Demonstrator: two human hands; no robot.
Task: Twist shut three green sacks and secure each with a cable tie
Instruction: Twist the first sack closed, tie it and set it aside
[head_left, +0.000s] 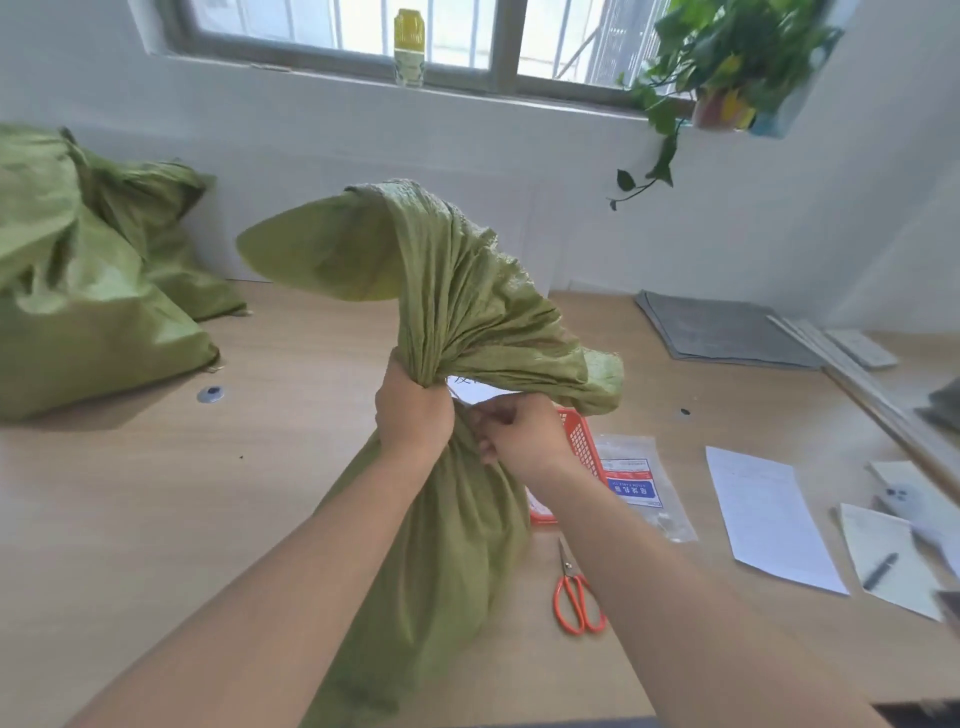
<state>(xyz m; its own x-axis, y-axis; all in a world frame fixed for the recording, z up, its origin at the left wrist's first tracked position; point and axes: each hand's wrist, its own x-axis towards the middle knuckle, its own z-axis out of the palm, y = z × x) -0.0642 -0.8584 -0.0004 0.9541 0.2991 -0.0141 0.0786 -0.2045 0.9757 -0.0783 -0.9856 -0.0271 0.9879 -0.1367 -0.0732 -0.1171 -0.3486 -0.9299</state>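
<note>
Firmness matters: left hand (413, 415) clenches the green sack (457, 530) at its twisted neck, right hand (519, 434) fingers apparently pinching below.

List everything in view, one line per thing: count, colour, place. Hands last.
held sack: one, green, upright mid-table, neck twisted
other sacks: two it seems, green, table's far left
basket: one, red, behind held sack
cable-tie packet: one, clear with blue label, right of basket
scissors: one pair, orange handles, right of held sack
paper sheets: at least two, white, table's right side
pen: one, dark, on a right-hand sheet
mat: one, grey, far right
bottle: one, yellow, windowsill
plant: one, green, sill's right end
table: one, light wood
left hand: grips twisted neck
right hand: pinches sack just below neck
</note>
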